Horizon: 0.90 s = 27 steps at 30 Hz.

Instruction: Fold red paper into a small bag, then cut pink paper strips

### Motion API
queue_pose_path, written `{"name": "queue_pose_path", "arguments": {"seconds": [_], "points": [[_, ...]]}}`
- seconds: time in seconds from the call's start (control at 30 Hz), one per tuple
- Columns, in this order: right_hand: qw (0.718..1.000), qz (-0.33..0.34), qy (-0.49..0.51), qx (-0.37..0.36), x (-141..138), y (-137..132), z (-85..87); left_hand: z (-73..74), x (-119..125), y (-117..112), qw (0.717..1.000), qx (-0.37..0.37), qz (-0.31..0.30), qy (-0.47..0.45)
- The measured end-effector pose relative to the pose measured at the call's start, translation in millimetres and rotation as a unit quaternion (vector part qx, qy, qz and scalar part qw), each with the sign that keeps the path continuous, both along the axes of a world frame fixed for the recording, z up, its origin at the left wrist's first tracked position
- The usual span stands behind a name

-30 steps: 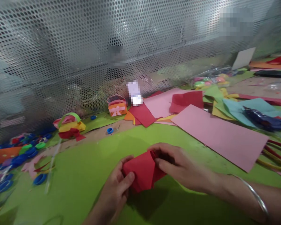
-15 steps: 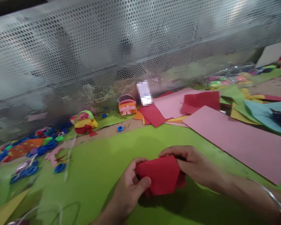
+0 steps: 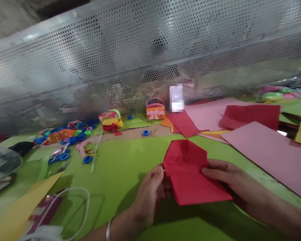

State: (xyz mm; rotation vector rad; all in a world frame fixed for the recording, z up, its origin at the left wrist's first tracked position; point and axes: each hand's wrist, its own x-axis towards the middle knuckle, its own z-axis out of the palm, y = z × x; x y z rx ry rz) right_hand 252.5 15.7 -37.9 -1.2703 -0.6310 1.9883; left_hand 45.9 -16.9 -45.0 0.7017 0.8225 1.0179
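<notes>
A folded red paper [image 3: 190, 174] is held up over the green sheet [image 3: 120, 167], its top flap standing open. My left hand [image 3: 150, 194] pinches its left edge, thumb on top, fingers curled beneath. My right hand [image 3: 230, 182] grips the right edge, thumb pressed on the paper and the other fingers hidden under it.
A perforated metal screen [image 3: 140, 60] walls the far side. Pink sheets [image 3: 266, 150], a dark red sheet [image 3: 251, 115], two small paper baskets [image 3: 155, 112] [image 3: 111, 121], blue bottle caps [image 3: 65, 137] and scissors [image 3: 59, 155] lie around. A yellow sheet [image 3: 17, 211] and white cable [image 3: 75, 207] are at the near left.
The red paper has been unfolded wider and lifted, its top flap now raised. Both hands shifted to its side edges. The view swung left, showing more of the left clutter.
</notes>
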Motion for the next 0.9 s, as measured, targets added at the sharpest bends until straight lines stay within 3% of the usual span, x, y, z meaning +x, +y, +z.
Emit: {"name": "queue_pose_path", "arguments": {"seconds": [0.1, 0.27, 0.47, 0.7, 0.9], "points": [[0.994, 0.071, 0.032, 0.072, 1.8, -2.4, -4.6, 2.1, 1.0, -2.0, 0.999, -0.005, -0.023, 0.029], [0.983, 0.131, -0.034, 0.127, 3.7, -2.4, -8.1, 5.3, 4.2, -0.7, 0.997, 0.007, -0.004, 0.074], [0.971, 0.137, -0.128, 0.150, 4.2, -1.0, -7.3, 4.8, 5.5, 2.9, 0.993, 0.006, -0.011, 0.114], [0.975, 0.136, -0.098, 0.144, 2.9, -2.6, -0.5, 4.6, 3.0, 3.6, 0.989, -0.024, -0.011, 0.144], [0.970, 0.154, -0.112, 0.151, 3.2, -2.8, -4.3, 1.9, 3.2, 1.8, 0.993, -0.047, -0.030, 0.108]]}}
